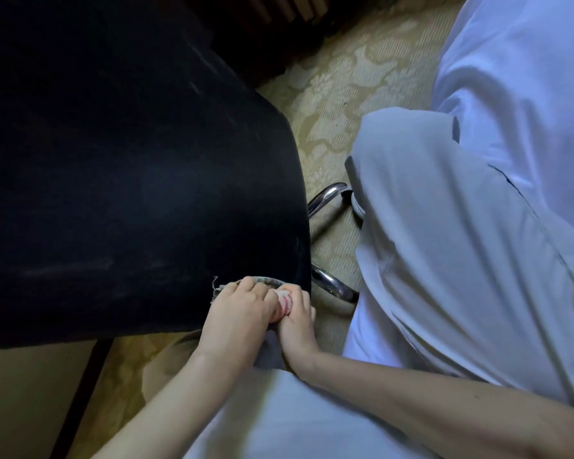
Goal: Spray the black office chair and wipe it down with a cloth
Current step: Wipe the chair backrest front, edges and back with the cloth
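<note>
We are looking down on the black office chair (pixel 130 177), whose dark padded surface fills the left and far side of the scene. Faint pale streaks show on it.

Both our hands meet at its near right corner. Our left hand (pixel 242 309) lies on top of the chair surface. Its grip is narrow, with the fingers curled down over the cloth (pixel 284 303) and pressing it against the padding. Our right hand (pixel 297 323) is just beside it, touching it, at the chair's right edge. Its grip is also closed on the bunched end of the same cloth.

The cloth looks pale with reddish marks where it shows between the hands. A greyer, frayed edge peeks out on the far side of the left fingers.

To the right of the chair, two chrome tubes (pixel 328 197) curve above a patterned beige carpet (pixel 338 94). Our pale clothing (pixel 461 260) covers the right and near side. Dark slatted furniture (pixel 246 28) stands at the far edge.
</note>
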Motion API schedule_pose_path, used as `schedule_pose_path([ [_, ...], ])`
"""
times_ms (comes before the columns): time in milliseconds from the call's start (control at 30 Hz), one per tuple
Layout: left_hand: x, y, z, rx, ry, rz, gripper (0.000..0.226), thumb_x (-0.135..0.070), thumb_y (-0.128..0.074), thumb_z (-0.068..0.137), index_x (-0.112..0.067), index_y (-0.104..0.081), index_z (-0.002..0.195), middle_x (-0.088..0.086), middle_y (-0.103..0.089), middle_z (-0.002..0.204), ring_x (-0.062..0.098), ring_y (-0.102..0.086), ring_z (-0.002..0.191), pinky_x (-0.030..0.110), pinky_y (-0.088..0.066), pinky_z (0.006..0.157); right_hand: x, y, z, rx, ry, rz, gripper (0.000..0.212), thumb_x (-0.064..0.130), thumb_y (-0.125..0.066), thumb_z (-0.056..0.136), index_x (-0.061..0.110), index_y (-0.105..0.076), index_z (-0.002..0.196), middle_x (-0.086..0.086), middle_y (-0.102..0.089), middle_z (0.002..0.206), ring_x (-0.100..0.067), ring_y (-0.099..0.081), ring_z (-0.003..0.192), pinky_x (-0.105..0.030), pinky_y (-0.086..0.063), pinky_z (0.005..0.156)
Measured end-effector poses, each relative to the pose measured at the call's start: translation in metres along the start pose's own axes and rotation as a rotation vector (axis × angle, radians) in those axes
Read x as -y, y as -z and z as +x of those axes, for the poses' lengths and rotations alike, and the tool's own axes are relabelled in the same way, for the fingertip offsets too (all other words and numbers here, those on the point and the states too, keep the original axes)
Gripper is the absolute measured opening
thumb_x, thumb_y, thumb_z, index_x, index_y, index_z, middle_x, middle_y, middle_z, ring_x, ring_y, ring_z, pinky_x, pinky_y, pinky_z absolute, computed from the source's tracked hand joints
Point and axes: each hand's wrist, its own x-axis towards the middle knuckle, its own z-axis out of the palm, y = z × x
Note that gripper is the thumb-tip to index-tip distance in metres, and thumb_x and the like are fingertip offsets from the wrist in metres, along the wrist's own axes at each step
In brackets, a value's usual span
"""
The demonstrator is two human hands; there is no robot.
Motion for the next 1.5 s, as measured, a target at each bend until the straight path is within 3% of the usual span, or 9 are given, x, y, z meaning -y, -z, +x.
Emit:
schedule_pose_path([
  [67, 0.012, 0.003, -0.007, -0.032, 0.002, 0.004, 0.04, -0.018, -0.085, 0.034, -0.019, -0.06, 0.065, -0.002, -0.059, 0.064, 0.021, -0.056, 0.062, 0.028, -0.044, 0.053, 0.012, -0.005, -0.004, -0.002, 0.048, -0.023, 0.027, 0.013, -0.049, 0.09, 0.025, -0.051, 0.114, 0.002, -0.046, 0.12, -0.022, -0.037, 0.11, -0.042, -0.033, 0.1],
  [200, 0.026, 0.026, -0.009, -0.128, 0.026, 0.033, 0.04, -0.011, -0.086, 0.036, -0.018, -0.056, 0.062, -0.001, -0.055, 0.06, 0.022, -0.053, 0.057, 0.028, -0.038, 0.048, 0.039, -0.008, -0.002, 0.01, 0.156, -0.024, 0.031, 0.022, -0.042, 0.083, 0.038, -0.046, 0.108, 0.011, -0.044, 0.118, -0.016, -0.037, 0.109, -0.042, -0.038, 0.09],
  [367, 0.022, 0.025, 0.025, -0.106, 0.017, 0.056, 0.041, -0.016, -0.093, 0.037, -0.016, -0.058, 0.059, 0.002, -0.053, 0.057, 0.023, -0.051, 0.053, 0.028, -0.037, 0.048, 0.04, 0.004, 0.02, -0.043, 0.178, 0.03, 0.034, 0.008, -0.049, 0.089, 0.026, -0.053, 0.118, 0.002, -0.046, 0.119, -0.017, -0.039, 0.105, -0.032, -0.036, 0.092],
  [600, 0.006, 0.001, 0.087, -0.018, 0.042, 0.118, 0.023, -0.024, -0.042, 0.099, -0.018, -0.045, 0.12, 0.001, -0.051, 0.123, 0.022, -0.044, 0.113, 0.031, -0.034, 0.092, 0.012, 0.014, 0.074, -0.142, 0.079, 0.052, 0.029, 0.018, -0.048, 0.089, 0.034, -0.05, 0.114, 0.003, -0.045, 0.118, -0.024, -0.045, 0.111, -0.046, -0.044, 0.095],
  [833, 0.009, -0.019, 0.153, -0.03, 0.011, 0.086, 0.026, -0.018, -0.04, 0.099, -0.017, -0.044, 0.125, 0.002, -0.05, 0.127, 0.023, -0.044, 0.116, 0.031, -0.034, 0.093, 0.005, 0.027, 0.135, -0.243, 0.026, 0.04, 0.026, 0.017, -0.047, 0.093, 0.024, -0.053, 0.117, 0.003, -0.044, 0.114, -0.021, -0.045, 0.108, -0.045, -0.043, 0.096],
  [967, 0.022, -0.021, 0.193, -0.067, 0.03, 0.045, 0.03, -0.022, -0.044, 0.099, -0.018, -0.046, 0.129, 0.0, -0.052, 0.13, 0.022, -0.046, 0.114, 0.031, -0.037, 0.088, 0.032, 0.048, 0.17, -0.218, 0.056, 0.064, 0.018, 0.028, -0.045, 0.083, 0.043, -0.054, 0.089, 0.013, -0.048, 0.096, -0.019, -0.053, 0.1, -0.046, -0.047, 0.092],
  [1067, 0.026, -0.018, 0.208, -0.032, 0.047, 0.035, 0.031, -0.019, -0.046, 0.098, -0.017, -0.047, 0.128, 0.001, -0.053, 0.129, 0.022, -0.046, 0.115, 0.03, -0.039, 0.087, 0.049, 0.057, 0.173, -0.151, 0.069, 0.128, 0.014, 0.029, -0.043, 0.071, 0.028, -0.055, 0.079, 0.013, -0.052, 0.082, -0.017, -0.057, 0.086, -0.05, -0.052, 0.082],
  [1300, 0.034, -0.003, 0.162, -0.003, 0.039, 0.085, 0.039, -0.037, -0.059, 0.092, -0.019, -0.048, 0.125, -0.001, -0.054, 0.123, 0.021, -0.046, 0.116, 0.03, -0.039, 0.087, 0.051, 0.044, 0.132, -0.038, 0.015, 0.037, 0.03, 0.046, -0.038, 0.063, 0.045, -0.054, 0.088, 0.001, -0.05, 0.114, -0.024, -0.053, 0.107, -0.047, -0.046, 0.095],
  [1500, 0.045, 0.035, 0.081, 0.078, 0.085, 0.151, 0.056, -0.048, -0.065, 0.085, -0.022, -0.045, 0.131, -0.003, -0.051, 0.126, 0.019, -0.044, 0.118, 0.03, -0.037, 0.083, 0.073, 0.014, 0.062, 0.062, 0.099, 0.04, 0.03, 0.043, -0.037, 0.069, 0.043, -0.048, 0.097, 0.0, -0.046, 0.112, -0.029, -0.051, 0.104, -0.052, -0.047, 0.092],
])
